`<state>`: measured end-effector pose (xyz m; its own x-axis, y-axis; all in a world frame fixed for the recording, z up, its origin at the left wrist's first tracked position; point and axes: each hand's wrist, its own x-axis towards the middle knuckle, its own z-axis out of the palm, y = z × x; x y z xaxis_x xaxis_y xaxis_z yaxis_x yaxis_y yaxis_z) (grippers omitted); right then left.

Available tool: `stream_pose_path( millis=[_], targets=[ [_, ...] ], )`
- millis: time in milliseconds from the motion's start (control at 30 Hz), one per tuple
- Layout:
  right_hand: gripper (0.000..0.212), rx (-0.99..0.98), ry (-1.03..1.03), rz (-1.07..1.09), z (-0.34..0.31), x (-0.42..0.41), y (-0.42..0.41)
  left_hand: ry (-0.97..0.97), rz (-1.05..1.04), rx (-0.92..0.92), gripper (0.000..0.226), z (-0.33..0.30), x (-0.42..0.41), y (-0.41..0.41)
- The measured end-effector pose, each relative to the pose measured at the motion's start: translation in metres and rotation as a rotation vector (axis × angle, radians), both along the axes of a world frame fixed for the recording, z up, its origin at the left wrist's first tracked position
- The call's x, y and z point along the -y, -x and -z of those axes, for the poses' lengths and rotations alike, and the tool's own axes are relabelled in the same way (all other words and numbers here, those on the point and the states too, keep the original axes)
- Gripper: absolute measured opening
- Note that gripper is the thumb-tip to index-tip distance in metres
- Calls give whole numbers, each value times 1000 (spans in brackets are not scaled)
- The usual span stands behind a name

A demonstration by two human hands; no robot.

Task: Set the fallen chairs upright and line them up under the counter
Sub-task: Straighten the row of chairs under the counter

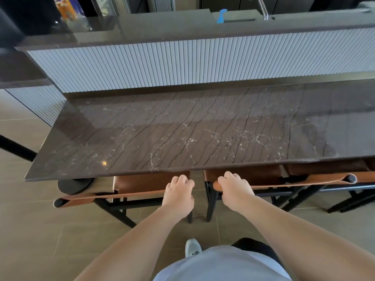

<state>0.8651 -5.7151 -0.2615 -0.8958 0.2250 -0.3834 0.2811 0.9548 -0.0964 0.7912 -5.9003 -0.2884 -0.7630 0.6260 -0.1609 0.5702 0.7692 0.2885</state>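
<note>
My left hand [178, 196] has its fingers curled over the backrest end of the left chair [129, 188]; my right hand [235, 191] grips the leather top rail of the middle chair [253, 179], likely to square the pair. Both stand upright, seats tucked under the marble bench [182, 128], a third chair [334, 173] beside them. Farther back, a blue spray bottle [221, 16]; no containers I can see into.

The counter [182, 128] hides most of both seats, so I can't see how far under they sit. My left hand [178, 196] covers the near end of the left chair [129, 196]'s back rail, and a third chair [363, 179] runs off the right edge, mostly unseen.
</note>
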Motion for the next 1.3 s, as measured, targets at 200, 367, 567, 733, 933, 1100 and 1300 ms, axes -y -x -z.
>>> stream_pose_path(
  millis=[200,367,567,733,933,1100,1300],
  targets=[
    [44,-62,-66,-99,13,-11,-1,108,35,1,25,1,-1,10],
    [41,-84,-60,-136,17,-14,0,136,80,13,22,4,8,19],
    [34,-35,-6,-184,12,-23,7,181,178,13,19,1,8,33],
    [30,-7,3,-220,11,-27,10,222,199,19,13,-1,5,36],
    [27,-4,5,-246,13,-29,13,226,214,45,5,1,3,38],
    [27,-16,17,-237,14,-29,12,211,234,35,9,2,0,38],
    [31,-32,33,-210,13,-27,11,199,229,19,13,0,-2,37]
  ],
)
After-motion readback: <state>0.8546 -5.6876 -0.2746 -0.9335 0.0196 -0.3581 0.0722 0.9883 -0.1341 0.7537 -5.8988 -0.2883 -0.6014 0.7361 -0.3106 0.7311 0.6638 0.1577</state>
